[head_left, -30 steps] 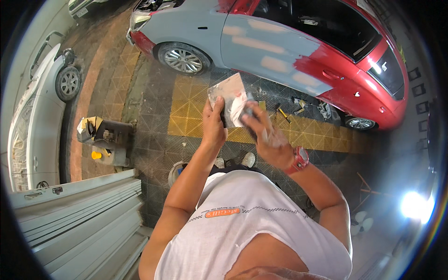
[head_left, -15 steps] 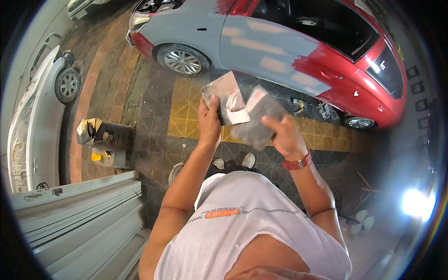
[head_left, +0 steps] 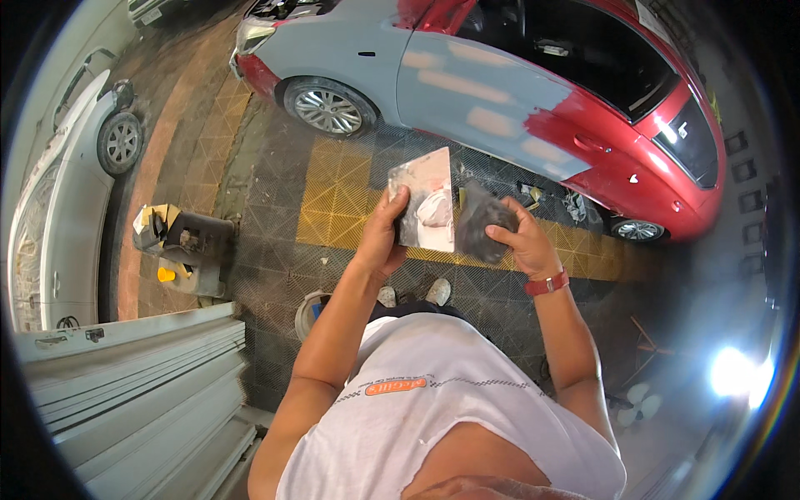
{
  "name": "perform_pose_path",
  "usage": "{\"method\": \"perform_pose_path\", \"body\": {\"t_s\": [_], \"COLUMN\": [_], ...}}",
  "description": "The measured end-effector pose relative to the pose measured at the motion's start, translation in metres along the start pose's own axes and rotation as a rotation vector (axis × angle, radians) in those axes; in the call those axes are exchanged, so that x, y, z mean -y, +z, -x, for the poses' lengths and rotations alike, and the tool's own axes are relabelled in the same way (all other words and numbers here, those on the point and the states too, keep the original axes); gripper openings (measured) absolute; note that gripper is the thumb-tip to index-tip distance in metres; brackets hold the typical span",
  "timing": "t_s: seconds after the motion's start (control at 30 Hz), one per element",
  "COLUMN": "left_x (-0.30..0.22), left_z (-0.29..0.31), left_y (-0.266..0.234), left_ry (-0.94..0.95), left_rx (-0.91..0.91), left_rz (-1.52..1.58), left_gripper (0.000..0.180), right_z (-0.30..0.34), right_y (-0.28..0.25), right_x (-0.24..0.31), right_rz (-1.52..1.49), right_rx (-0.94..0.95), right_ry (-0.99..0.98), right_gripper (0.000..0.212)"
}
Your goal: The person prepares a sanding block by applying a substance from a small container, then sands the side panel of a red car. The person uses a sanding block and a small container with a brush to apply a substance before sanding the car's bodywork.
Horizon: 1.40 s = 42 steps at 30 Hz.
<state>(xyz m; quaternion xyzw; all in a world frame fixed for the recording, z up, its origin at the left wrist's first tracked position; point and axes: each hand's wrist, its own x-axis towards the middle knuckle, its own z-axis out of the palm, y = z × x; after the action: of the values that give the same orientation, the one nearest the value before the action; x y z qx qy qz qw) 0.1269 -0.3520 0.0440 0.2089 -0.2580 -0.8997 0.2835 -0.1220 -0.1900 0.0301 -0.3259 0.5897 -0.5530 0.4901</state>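
Observation:
My left hand (head_left: 382, 235) is closed on the left edge of a flat, pale rectangular board (head_left: 410, 177), thumb on top. A smooth mound of whitish-pink putty (head_left: 434, 208) sits on the board's right part, with grey smears at the left. In my right hand (head_left: 528, 243) is a flat, dark grey, flexible-looking spreader (head_left: 477, 218), pinched with the thumb on top. It is beside the board's right edge, slightly smeared by motion; its far edge is indistinct. Both hands are in front of my body, above the floor.
Ahead stands a red car with grey-coated panels (head_left: 379, 79) and pinkish patches on its door. A white car (head_left: 75, 208) is at far left. Nearer are a cluttered grey stand (head_left: 204, 237) with a yellow cup (head_left: 167, 274), ribbed metal panels (head_left: 158, 367), a bucket (head_left: 305, 321) and a bright lamp (head_left: 733, 371).
The board has shifted right and slightly down and turned more upright. My right hand has moved right and a little down, with the dark spreader less blurred and clear of the putty.

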Motion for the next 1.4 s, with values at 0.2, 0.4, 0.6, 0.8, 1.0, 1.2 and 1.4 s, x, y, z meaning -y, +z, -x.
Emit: {"method": "perform_pose_path", "body": {"t_s": [0.2,0.4,0.6,0.8,1.0,1.2,1.4], "left_x": [0.02,0.026,0.027,0.028,0.035,0.034,0.016], "left_z": [-0.006,-0.013,-0.03,-0.017,-0.021,-0.023,-0.016], "left_y": [-0.009,-0.026,-0.046,-0.034,-0.033,-0.031,-0.028], "left_ry": [0.223,0.499,0.43,0.247,0.435,0.417,0.34], "left_rx": [-0.047,-0.335,-0.221,-0.153,-0.181,-0.266,-0.201], "left_rz": [-0.478,-0.347,-0.084,-0.065,-0.401,-0.161,-0.276], "left_gripper": [0.048,0.044,0.04,0.047,0.038,0.04,0.043], "right_z": [-0.003,0.022,0.039,-0.007,0.009,0.02,0.003], "right_y": [0.089,0.099,0.119,0.063,0.085,0.113,0.059], "right_x": [0.075,0.036,0.067,0.03,0.067,0.079,0.034], "right_rz": [1.263,1.489,1.119,1.803,1.651,0.873,1.56], "right_rx": [-0.217,0.128,0.142,-0.075,-0.021,0.108,-0.054], "right_ry": [-0.601,-0.599,-0.732,-0.534,-0.688,-0.469,-0.484], "right_gripper": [0.06,0.067,0.071,0.073,0.071,0.076,0.072]}}
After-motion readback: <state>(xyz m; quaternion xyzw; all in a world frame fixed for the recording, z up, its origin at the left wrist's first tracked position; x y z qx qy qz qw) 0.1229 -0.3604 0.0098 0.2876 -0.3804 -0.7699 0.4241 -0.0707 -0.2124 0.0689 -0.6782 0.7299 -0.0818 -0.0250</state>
